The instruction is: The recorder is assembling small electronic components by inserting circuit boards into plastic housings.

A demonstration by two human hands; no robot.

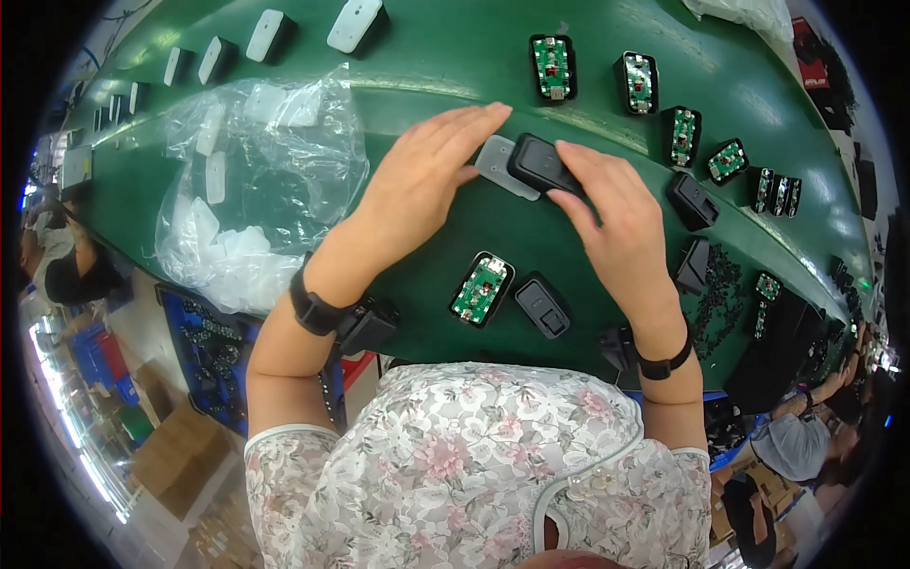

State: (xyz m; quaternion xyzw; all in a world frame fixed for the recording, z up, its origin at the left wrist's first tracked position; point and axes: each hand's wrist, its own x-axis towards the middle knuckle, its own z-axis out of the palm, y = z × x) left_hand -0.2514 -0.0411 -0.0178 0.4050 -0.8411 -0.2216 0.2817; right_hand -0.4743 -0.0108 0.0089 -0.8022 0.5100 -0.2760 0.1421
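My right hand grips a black plastic housing with rounded corners, thumb on the near side and fingers on the far side. Partly under that housing lies a pale grey oblong cover plate with small holes. Just left of the plate is my left hand, its fingers stretched out and its thumb at or close to the plate's edge; I cannot tell if they touch. Nearer to me, a black case with a green circuit board sits beside an empty-looking black shell.
A clear plastic bag with white plates spreads out at left. Several white-topped black cases line the far left, and several open cases with circuit boards curve along the right. Small black parts lie heaped on the green table.
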